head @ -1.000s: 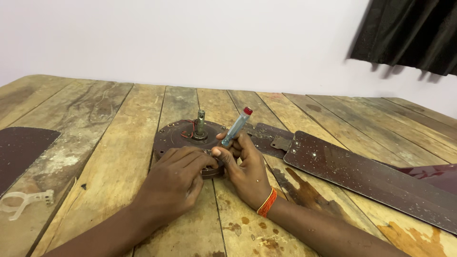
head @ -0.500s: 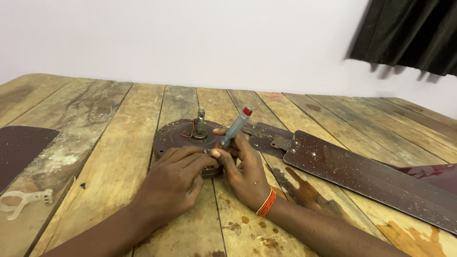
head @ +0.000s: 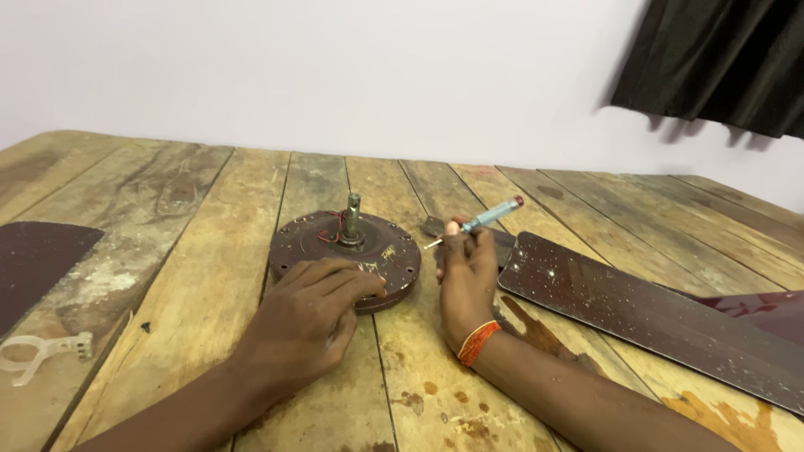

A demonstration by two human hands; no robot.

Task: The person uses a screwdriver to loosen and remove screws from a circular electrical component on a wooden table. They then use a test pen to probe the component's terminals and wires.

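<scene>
A round dark-brown fan motor housing (head: 331, 241) with a short metal shaft (head: 353, 216) and red wires lies flat on the wooden table (head: 209, 251). My left hand (head: 311, 311) rests on its near rim, fingers spread over the edge. My right hand (head: 466, 280), with an orange band at the wrist, is just right of the housing and grips a blue-handled screwdriver (head: 486, 218) with a red cap. The screwdriver is lifted off the housing, its tip pointing left toward it.
A dark-red fan blade (head: 645, 314) lies to the right, its metal bracket partly behind my right hand. Another dark blade (head: 33, 264) is at the left edge, with a white plastic clip (head: 42, 350) below it. A dark curtain (head: 720, 63) hangs at upper right.
My right hand has drawn the screwdriver back to the right, off the housing. My left hand stays on the near rim. The camera view has shifted slightly.
</scene>
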